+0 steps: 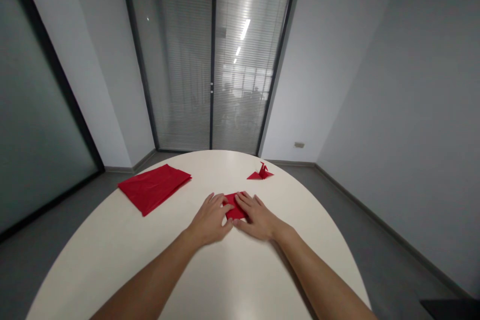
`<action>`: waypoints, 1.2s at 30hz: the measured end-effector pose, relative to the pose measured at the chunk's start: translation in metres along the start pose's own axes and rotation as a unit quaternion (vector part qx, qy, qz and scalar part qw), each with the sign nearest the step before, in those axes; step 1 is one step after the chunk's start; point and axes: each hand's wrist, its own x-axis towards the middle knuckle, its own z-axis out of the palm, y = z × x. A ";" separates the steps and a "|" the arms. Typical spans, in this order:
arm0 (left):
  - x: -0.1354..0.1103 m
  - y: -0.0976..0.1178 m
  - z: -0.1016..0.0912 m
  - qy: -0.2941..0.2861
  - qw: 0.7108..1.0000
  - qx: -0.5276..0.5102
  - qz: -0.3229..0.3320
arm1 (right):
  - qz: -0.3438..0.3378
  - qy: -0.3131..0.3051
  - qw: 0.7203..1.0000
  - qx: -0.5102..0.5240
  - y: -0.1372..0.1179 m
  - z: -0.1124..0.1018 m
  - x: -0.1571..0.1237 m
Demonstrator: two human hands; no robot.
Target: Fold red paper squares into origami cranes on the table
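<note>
A small folded red paper [235, 206] lies flat on the white round table [157, 260] in front of me. My left hand [210, 220] rests on its left side with fingers stretched out flat. My right hand [257, 217] lies on its right side, fingers also extended and pressing the paper down. Most of the paper is hidden under the two hands. Neither hand grips anything.
A stack of red paper sheets [153, 187] lies at the table's left. A finished red paper crane [261, 172] stands near the far edge to the right. Beyond the table are a glass door with blinds [212, 60] and grey walls.
</note>
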 end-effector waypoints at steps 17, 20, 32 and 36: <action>-0.001 -0.006 0.008 -0.034 0.999 -0.025 -0.015 | 0.032 0.027 0.999 0.003 0.008 0.005 0.004; -0.001 -0.007 0.010 -0.038 0.999 -0.021 -0.020 | 0.052 0.024 0.998 -0.002 0.009 0.006 0.004; -0.001 -0.008 0.011 -0.053 0.998 -0.013 -0.016 | 0.060 0.041 0.997 -0.002 0.008 0.002 0.005; -0.002 -0.008 0.012 -0.044 0.999 -0.014 -0.007 | 0.054 0.043 0.998 -0.004 0.010 0.003 0.005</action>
